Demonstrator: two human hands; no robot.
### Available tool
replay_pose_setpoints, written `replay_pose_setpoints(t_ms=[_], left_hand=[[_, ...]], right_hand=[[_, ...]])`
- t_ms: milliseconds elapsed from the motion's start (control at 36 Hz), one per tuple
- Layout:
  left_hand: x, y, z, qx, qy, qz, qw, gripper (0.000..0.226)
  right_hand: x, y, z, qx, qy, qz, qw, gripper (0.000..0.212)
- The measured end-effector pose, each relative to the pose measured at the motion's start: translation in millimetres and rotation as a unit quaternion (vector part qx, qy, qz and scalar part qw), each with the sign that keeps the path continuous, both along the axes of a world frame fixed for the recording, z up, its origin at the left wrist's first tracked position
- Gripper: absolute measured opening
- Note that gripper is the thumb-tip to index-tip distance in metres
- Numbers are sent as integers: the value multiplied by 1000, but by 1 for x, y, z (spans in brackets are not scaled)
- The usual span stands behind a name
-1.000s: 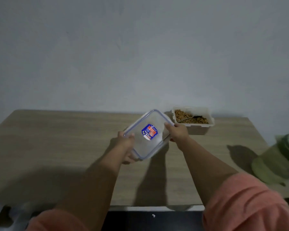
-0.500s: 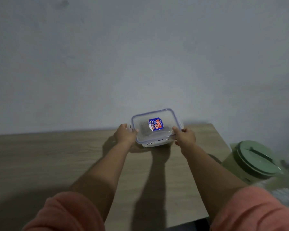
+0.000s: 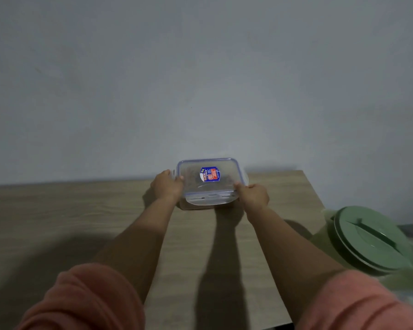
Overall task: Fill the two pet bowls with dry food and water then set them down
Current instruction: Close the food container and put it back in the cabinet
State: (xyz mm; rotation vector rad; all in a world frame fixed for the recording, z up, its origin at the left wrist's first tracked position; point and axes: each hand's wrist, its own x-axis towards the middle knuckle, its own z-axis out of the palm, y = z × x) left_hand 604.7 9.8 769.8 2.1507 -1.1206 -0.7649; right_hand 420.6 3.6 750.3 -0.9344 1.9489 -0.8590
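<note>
A clear plastic lid [image 3: 208, 177] with a blue rim and a blue-red sticker lies on top of the food container [image 3: 200, 205] at the back of the wooden table [image 3: 69, 210]. My left hand [image 3: 166, 186] grips the lid's left edge. On the right edge, my right hand [image 3: 254, 196] holds the lid with curled fingers. The dry food inside is mostly hidden under the lid. No pet bowl is in view.
A green round tub with a green lid [image 3: 367, 244] stands off the table's right edge, low at the right. A plain grey wall [image 3: 200, 79] rises right behind the table.
Both hands carried the lid from in front of me onto the open food container at the back. The view swung right, and the green tub came closer into view.
</note>
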Motion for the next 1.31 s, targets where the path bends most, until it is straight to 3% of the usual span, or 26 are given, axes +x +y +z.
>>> replay_pose_setpoints(t_ms=[139, 278, 528, 750, 972, 1306], left_hand=[[-2, -1, -2, 0, 21, 36, 999, 44], [-3, 3, -6, -8, 35, 53, 998, 29], [4, 0, -10, 1, 61, 54, 997, 36], [10, -10, -7, 42, 31, 42, 998, 35], [8, -19, -12, 83, 12, 46, 995, 44], [8, -19, -15, 84, -22, 26, 996, 38]], right_hand=[[2, 3, 1, 3, 4, 8, 1000, 48], [4, 9, 6, -2, 9, 23, 1000, 48], [6, 5, 10, -1, 39, 57, 998, 50], [10, -2, 9, 9, 119, 108, 987, 48], [5, -12, 9, 38, 140, 127, 981, 43], [1, -18, 6, 59, 115, 138, 982, 41]])
